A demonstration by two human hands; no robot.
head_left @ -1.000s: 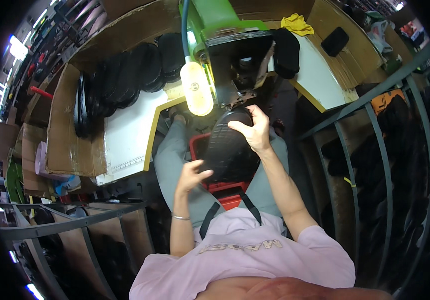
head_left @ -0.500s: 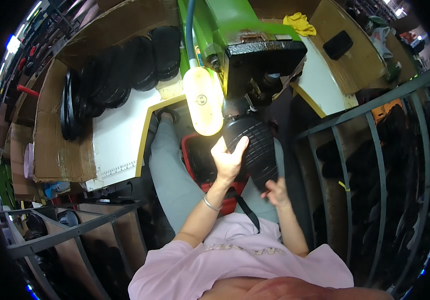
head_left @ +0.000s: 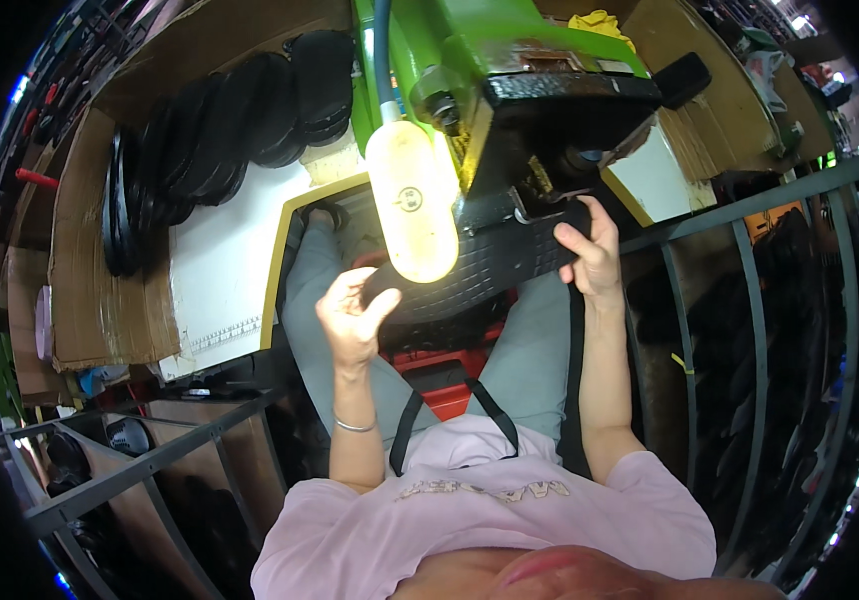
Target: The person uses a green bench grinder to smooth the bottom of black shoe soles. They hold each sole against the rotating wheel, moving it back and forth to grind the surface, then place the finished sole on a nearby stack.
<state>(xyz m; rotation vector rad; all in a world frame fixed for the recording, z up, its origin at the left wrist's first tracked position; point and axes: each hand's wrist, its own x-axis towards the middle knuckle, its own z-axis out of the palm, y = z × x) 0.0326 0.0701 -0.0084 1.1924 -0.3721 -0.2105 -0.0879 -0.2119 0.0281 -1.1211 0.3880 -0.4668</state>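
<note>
A black shoe sole (head_left: 495, 262) with a grid-patterned tread lies crosswise between my hands, just under the black head (head_left: 565, 118) of a green machine (head_left: 505, 35). My left hand (head_left: 352, 318) grips its left end, thumb near the tread side and fingers mostly behind it. Around the right end, close beside the machine head, my right hand (head_left: 592, 252) is closed. A lit, pale yellow lamp (head_left: 408, 205) hangs in front of part of the sole. Whether the sole touches the machine cannot be made out.
At the left, a cardboard box (head_left: 115, 335) holds several black soles (head_left: 270, 105) over a white tabletop (head_left: 215, 270). Another box (head_left: 730, 100) with a yellow cloth (head_left: 605, 28) stands at the right. Metal racks (head_left: 215, 430) flank me on both sides; a red stool (head_left: 445, 395) is below.
The sole has turned from lengthwise to crosswise. My right hand has moved up and forward onto its right end; my left hand has shifted left to the other end.
</note>
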